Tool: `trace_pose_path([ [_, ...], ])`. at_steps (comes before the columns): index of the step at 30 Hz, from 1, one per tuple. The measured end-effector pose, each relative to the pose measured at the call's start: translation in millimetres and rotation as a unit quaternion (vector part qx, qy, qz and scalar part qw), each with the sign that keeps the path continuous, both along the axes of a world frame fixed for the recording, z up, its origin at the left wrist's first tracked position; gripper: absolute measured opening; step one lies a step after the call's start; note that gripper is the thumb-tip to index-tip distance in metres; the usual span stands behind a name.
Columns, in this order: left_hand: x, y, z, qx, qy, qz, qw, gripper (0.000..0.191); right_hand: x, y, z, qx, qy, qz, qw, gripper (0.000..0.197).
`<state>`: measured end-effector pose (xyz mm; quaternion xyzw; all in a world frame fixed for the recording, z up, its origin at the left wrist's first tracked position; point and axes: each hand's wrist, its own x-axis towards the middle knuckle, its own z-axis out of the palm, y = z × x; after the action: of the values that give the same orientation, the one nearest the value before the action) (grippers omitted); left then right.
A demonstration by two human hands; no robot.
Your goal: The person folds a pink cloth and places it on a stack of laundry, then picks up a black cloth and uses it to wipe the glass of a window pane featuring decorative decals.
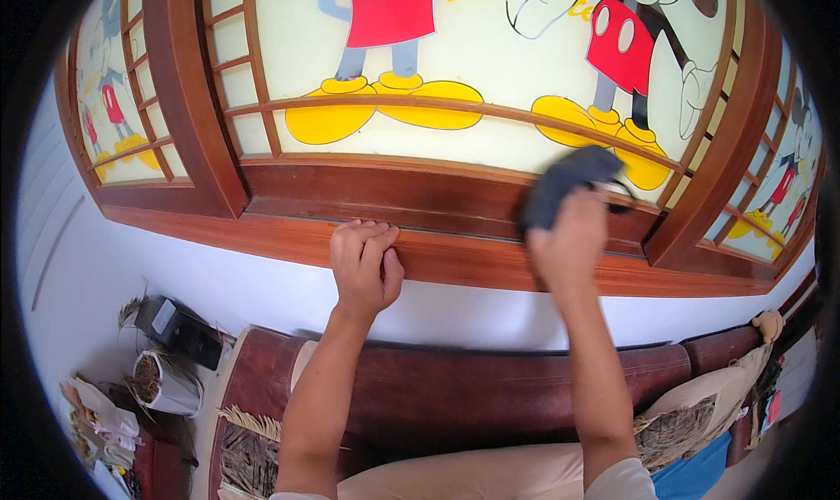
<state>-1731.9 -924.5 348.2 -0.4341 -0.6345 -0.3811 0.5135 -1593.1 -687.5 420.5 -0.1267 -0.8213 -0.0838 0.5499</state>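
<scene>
My left hand (364,264) rests on the front ledge of a wooden windowsill (459,257), its fingers curled over the ledge near a narrow groove. Farther right, my right hand (574,237) holds a dark grey cloth (571,178), blurred by motion. The cloth lies against the lower wooden rail (394,182) of the window, overlapping the bottom edge of the pane. Above the rail is a pale window panel (505,73) with cartoon figures in red shorts and yellow shoes. Thin wooden bars cross it.
Below the sill stands a brown leather sofa (459,375) with a beige cover (472,470). A white plant pot (174,388) and a black box-shaped object (177,329) are at the lower left. Thick wooden posts (190,100) flank the panel. A patterned cushion (682,428) lies at the right.
</scene>
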Motion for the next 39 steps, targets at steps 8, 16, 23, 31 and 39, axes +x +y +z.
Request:
trace_pose_path([
  [8,-4.6,-11.3,-2.3,-0.041,-0.01,-0.017,0.999,0.023,-133.6,-140.4,38.8,0.078,-0.095,0.317,0.94,0.049],
  [16,-9.2,-11.2,-3.5,-0.044,-0.003,-0.01,0.999,0.017,-133.7,-142.3,73.9,0.137,-0.365,0.255,0.885,0.023],
  [23,-9.7,1.7,-5.2,-0.007,0.019,0.029,0.999,0.022,7.2,20.6,35.0,0.156,-0.087,0.203,0.963,0.031],
  [31,-9.4,6.7,-7.0,0.012,0.02,0.022,0.999,0.023,-6.8,14.0,66.5,0.121,0.03,0.123,0.985,0.055],
  [39,-10.9,3.5,-9.4,-0.006,0.026,0.03,0.999,0.03,-132.3,-128.2,93.9,0.101,-0.034,0.38,0.919,0.047],
])
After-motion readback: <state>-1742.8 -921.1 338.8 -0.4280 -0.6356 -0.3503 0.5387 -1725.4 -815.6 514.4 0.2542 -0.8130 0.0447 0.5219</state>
